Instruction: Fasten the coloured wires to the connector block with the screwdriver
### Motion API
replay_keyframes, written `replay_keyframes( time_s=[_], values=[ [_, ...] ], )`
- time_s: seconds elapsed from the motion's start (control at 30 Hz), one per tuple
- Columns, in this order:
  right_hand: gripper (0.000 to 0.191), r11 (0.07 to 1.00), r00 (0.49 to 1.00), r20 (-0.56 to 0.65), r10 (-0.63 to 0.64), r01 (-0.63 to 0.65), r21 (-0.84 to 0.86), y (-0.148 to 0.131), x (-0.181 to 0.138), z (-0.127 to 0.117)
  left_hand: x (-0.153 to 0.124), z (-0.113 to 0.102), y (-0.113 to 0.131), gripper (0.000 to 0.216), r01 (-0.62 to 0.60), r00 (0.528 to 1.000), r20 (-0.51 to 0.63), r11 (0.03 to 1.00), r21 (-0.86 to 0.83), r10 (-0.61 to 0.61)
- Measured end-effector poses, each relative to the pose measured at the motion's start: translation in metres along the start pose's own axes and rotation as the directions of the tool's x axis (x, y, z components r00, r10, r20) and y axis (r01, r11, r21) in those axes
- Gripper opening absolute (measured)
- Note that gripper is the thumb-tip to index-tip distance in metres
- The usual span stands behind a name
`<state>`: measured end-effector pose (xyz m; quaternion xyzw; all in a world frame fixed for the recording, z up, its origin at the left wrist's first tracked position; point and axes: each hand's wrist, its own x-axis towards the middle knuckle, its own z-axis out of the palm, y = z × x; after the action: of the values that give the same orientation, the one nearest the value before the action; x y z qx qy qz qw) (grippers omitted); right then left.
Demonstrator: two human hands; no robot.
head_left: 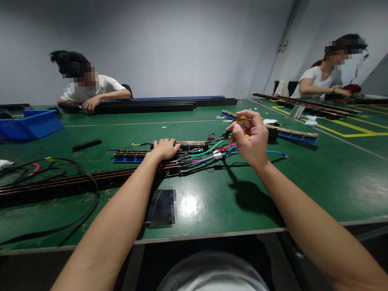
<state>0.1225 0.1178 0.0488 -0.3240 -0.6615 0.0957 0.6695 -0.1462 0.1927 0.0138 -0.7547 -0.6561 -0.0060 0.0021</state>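
My left hand (pixel 163 149) lies palm down, fingers out flat, on a dark rail with copper-coloured strips (pixel 194 144). Beneath and left of it shows a blue-edged strip (pixel 130 157). In my right hand (pixel 254 140), fingers closed, are yellow-handled pliers (pixel 242 117), largely hidden by the fingers; their dark jaws point left towards the wires. Green, red and blue wires (pixel 204 159) run right from the end of a long dark rail (pixel 116 174), passing below my right hand. A white connector (pixel 217 154) sits among them.
A blue bin (pixel 29 125) stands at the far left, with a black cable (pixel 96 192) looping nearer. A dark flat object (pixel 161 205) lies by my left forearm. Another blue-edged strip (pixel 298 137) is at right. Across the green table, two people work beside long rails (pixel 151 106).
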Motion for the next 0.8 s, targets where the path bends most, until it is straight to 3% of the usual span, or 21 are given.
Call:
replay_keyframes(
  time_s=[0.2,0.4,0.5,0.6,0.67,0.8],
  values=[
    [0.023,1.000,0.999,0.022,0.029,-0.029,0.005,0.020,0.002,0.002,0.001,0.001,-0.001,0.060,-0.011,1.000,-0.007,1.000,-0.001,0.011],
    [0.025,0.993,0.977,0.181,0.108,-0.096,-0.076,0.039,-0.004,0.006,-0.001,0.000,0.000,0.061,-0.008,1.000,-0.001,1.000,0.003,0.008],
    [0.022,0.987,0.938,0.342,0.053,0.004,-0.164,0.043,-0.008,0.007,-0.002,0.000,0.000,0.062,-0.003,1.000,-0.007,1.000,0.002,0.003],
    [0.019,0.963,0.850,0.527,-0.020,0.159,-0.219,0.044,-0.012,0.008,-0.003,-0.001,0.001,0.060,0.001,1.000,-0.005,1.000,0.004,-0.001],
    [0.020,0.950,0.825,0.565,-0.029,0.199,-0.241,0.043,-0.014,0.010,-0.003,-0.001,0.001,0.060,0.003,1.000,-0.003,1.000,0.005,-0.003],
    [0.021,0.963,0.913,0.408,0.016,0.095,-0.251,0.038,-0.010,0.010,-0.001,-0.001,0.001,0.061,0.002,1.000,-0.002,1.000,0.004,-0.002]
  ],
)
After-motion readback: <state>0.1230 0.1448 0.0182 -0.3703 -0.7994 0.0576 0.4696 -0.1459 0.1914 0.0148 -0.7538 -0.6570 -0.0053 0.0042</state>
